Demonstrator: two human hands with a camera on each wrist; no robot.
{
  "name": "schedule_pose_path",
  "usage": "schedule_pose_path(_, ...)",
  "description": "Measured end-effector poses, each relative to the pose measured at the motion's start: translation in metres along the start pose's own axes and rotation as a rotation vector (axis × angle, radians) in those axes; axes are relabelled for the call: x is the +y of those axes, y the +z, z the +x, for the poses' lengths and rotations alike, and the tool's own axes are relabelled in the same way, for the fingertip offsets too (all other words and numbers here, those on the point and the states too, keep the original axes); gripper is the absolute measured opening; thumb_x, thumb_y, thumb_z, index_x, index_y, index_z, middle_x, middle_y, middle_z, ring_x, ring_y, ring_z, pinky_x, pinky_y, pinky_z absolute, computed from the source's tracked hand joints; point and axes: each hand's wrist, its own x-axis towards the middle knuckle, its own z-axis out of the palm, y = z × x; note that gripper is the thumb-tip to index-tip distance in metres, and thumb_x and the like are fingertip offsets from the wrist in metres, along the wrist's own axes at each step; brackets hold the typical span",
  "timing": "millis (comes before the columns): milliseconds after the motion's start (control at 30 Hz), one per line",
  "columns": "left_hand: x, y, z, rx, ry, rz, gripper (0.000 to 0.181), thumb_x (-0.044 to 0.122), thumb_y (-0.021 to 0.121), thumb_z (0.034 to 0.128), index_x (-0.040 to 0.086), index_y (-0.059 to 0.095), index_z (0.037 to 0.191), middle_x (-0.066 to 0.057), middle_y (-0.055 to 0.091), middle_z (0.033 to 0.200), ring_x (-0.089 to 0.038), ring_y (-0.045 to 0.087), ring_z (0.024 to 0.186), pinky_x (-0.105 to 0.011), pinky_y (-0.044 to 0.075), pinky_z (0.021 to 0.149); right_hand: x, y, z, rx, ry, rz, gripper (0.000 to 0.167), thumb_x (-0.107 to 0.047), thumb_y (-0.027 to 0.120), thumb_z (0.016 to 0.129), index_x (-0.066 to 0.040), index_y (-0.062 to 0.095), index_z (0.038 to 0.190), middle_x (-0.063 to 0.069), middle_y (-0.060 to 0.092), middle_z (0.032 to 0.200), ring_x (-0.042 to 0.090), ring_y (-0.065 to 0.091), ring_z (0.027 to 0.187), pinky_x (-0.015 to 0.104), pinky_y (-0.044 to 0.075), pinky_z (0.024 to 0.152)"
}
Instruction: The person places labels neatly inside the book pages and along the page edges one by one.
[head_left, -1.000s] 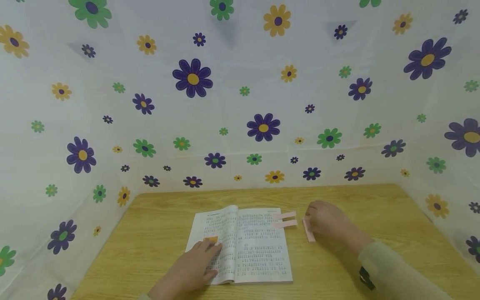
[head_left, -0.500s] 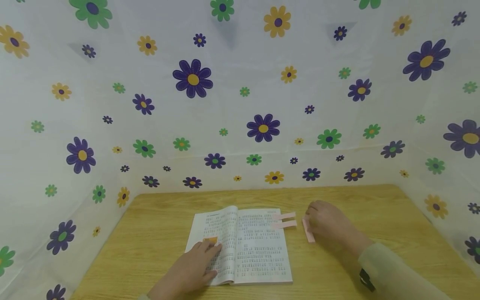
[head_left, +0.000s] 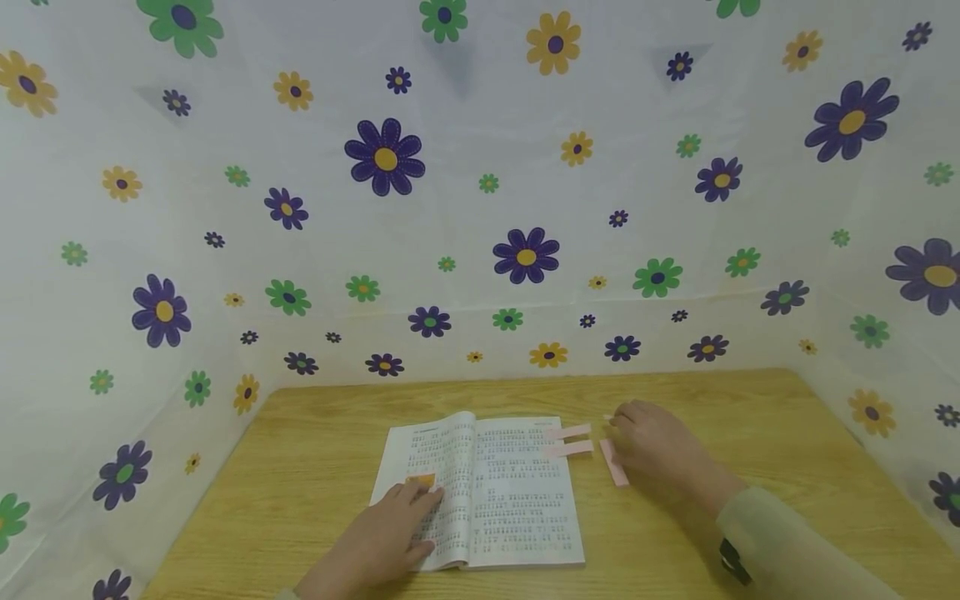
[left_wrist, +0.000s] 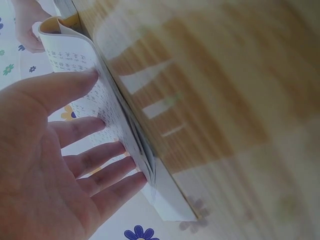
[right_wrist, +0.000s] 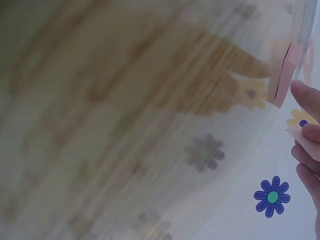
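An open book (head_left: 521,500) with printed pages lies on the wooden table. My left hand (head_left: 378,529) rests on its left page, fingers extended; the left wrist view shows those fingers (left_wrist: 107,182) spread over the paper. An orange patch (head_left: 422,480) shows just past the fingertips. Two pink paper strips (head_left: 576,448) stick out from the right page's edge. Right of the book, my right hand (head_left: 660,446) is beside a pink sticky note pad (head_left: 615,463) on the table. Between its fingers it pinches a thin pale pink sticky note (right_wrist: 306,142), partly hidden.
The wooden table (head_left: 300,467) reaches back to a white curtain (head_left: 450,217) printed with flowers, which also hangs at both sides. The right sleeve (head_left: 787,533) has a dark strap at its cuff.
My right fingers have lifted slightly off the sticky note pad, and a pale slip now shows at their tips. The pad has shifted a little. My left hand and the book stay put.
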Motion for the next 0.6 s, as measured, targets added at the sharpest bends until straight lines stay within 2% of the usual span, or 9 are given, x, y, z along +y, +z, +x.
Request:
schedule_pose_path(100,-0.0001,0.0011,-0.0003,0.01,0.004,0.002,0.065,0.035,0.081,0.0938,0.008,0.059,0.149,-0.016,0.06,0.145,-0.036,0.062,0.129,-0.055,0.059,0.104,0.0,0.0017,-0.0009,0.013,-0.034,-0.053,0.024,-0.02,0.08,0.093,-0.005,0.078,0.111,0.009,0.077,0.113,0.025,0.072,0.107,0.039,0.063,0.1)
schedule_pose_path(233,-0.0003,0.0017,0.0002,0.015,0.003,0.006,0.065,0.035,0.081,0.0934,0.009,0.06,0.149,-0.016,0.06,0.145,-0.035,0.062,0.129,-0.055,0.059,0.104,0.0003,0.0011,-0.0018,0.03,-0.032,-0.048,0.023,-0.017,0.077,0.094,-0.002,0.076,0.112,0.011,0.076,0.112,0.027,0.071,0.106,0.041,0.063,0.098)
schedule_pose_path(367,-0.0003,0.0017,0.0004,0.008,-0.002,0.002,0.065,0.036,0.081,0.0938,0.009,0.06,0.149,-0.016,0.06,0.146,-0.036,0.061,0.131,-0.056,0.058,0.105,0.0005,0.0006,-0.0035,0.048,-0.011,-0.036,0.026,-0.02,0.078,0.094,0.0,0.076,0.112,0.012,0.076,0.111,0.029,0.072,0.105,0.043,0.063,0.098)
schedule_pose_path(600,-0.001,0.0023,0.0005,0.011,0.003,-0.004,0.066,0.034,0.081,0.0935,0.009,0.059,0.15,-0.017,0.06,0.146,-0.036,0.061,0.131,-0.055,0.057,0.106,0.0019,0.0,-0.0054,0.115,-0.063,-0.105,0.023,-0.014,0.082,0.09,0.001,0.076,0.107,0.011,0.075,0.102,0.026,0.072,0.095,0.039,0.064,0.09)
